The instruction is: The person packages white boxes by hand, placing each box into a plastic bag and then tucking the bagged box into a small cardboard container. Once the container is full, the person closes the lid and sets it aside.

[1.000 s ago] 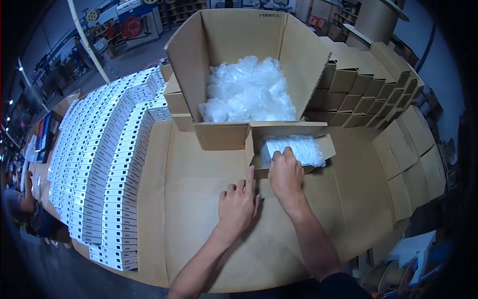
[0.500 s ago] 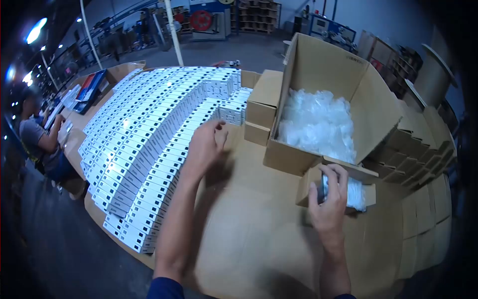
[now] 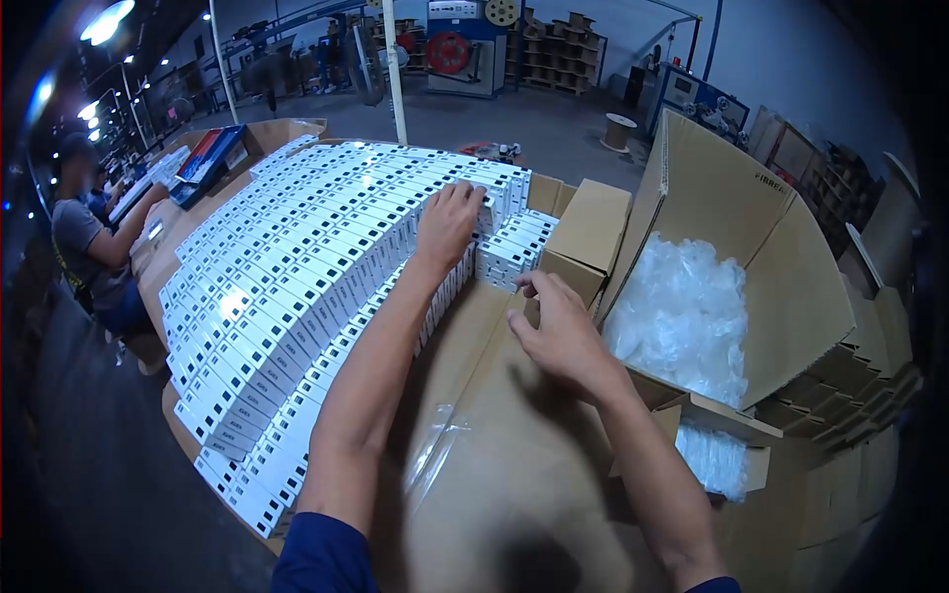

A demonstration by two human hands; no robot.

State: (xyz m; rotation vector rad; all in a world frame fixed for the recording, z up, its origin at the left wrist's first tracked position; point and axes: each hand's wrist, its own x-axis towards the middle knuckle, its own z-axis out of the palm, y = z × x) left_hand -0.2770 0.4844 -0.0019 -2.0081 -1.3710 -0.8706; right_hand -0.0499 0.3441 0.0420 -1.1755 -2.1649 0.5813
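Rows of small white boxes [image 3: 297,247] with dark squares are stacked across the left half of the table. My left hand [image 3: 451,225] rests at the stack's far right part, its fingers bent over the top of a white box [image 3: 485,210]. Just right of a lower group of white boxes [image 3: 514,247], my right hand [image 3: 556,321] hovers with thumb and fingers apart and nothing between them. A small open carton [image 3: 753,432] at the lower right holds clear plastic-wrapped pieces [image 3: 714,460].
Behind the small carton stands a large open cardboard box [image 3: 781,227] with clear plastic bags [image 3: 682,316]. A closed brown carton [image 3: 590,225] sits beside it. At the far left, another person [image 3: 94,232] works by the cardboard-covered table [image 3: 494,395].
My right hand has left the small carton and moved left, toward the white boxes. My left hand has gone forward onto the stack. The view has shifted, so the scene sits lower and further right.
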